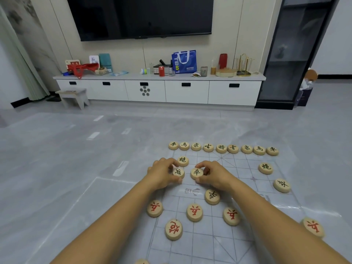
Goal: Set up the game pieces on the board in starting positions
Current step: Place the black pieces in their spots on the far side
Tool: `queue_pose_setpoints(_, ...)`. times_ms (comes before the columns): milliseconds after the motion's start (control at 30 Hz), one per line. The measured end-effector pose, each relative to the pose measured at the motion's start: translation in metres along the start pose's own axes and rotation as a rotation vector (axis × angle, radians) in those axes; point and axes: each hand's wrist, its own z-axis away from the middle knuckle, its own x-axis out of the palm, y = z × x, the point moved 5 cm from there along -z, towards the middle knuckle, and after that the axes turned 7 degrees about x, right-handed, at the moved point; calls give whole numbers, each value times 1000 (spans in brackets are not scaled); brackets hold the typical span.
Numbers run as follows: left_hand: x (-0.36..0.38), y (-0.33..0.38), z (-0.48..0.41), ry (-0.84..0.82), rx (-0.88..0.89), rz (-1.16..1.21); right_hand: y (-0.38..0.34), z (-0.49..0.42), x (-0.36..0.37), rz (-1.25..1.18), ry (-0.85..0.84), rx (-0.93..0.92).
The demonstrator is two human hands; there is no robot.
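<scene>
- Stool [73,96] far left, against the white cabinet [186,92]; dark TV [141,16] on the wall above.
- Clutter on the cabinet top: red bag [81,69] at left, red can [161,71] mid, blue bag [184,61] right of it.
- Clear board sheet [215,225] flat on grey floor [57,159], grid lines visible through it.
- Red cannon [173,229] near left of board; three red pawns in a row just beyond it: left [154,208], middle [194,212], right [231,216].
- Left hand [162,173] on the board's left side, fingers curled round a black pawn [178,172], pinching its edge; piece flat on the sheet.
- Left black cannon [183,161] just beyond that pawn, nearly touching the fingertips.
- Right hand [215,175] just beside the left, thumb and fingers grasping a second black pawn [196,173], also flat on the sheet; the two held pawns near, not touching.
- Loose black pawn [212,196] closer in, partly under the right wrist, off the pawn row.
- Back row [221,148] of nine black pieces along the far edge, side by side, some touching.
- Right black cannon [265,168] on the right side; another black pawn [282,185] nearer, by the right edge.
- Fourth red pawn [313,227] far right, beyond the right forearm.
- Edge of one more piece [141,261] at bottom frame, marking unreadable.
</scene>
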Motion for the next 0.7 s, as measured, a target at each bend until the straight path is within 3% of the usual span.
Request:
queue_pose_setpoints(133, 2, 5, -1, 36, 27, -119, 1, -1, 1, -53, -9, -3)
queue_pose_setpoints(333, -16, -21, 1, 152, -235, -117, 1, -2, 2, -73, 26, 8)
queue_pose_setpoints(567, -12, -22, 5, -147, -159, 166, 1, -2, 2, -61, 28, 1)
queue_pose_setpoints(700, -12, -21, 1, -59, -183, 67, 1, -2, 3, -56, 36, -8)
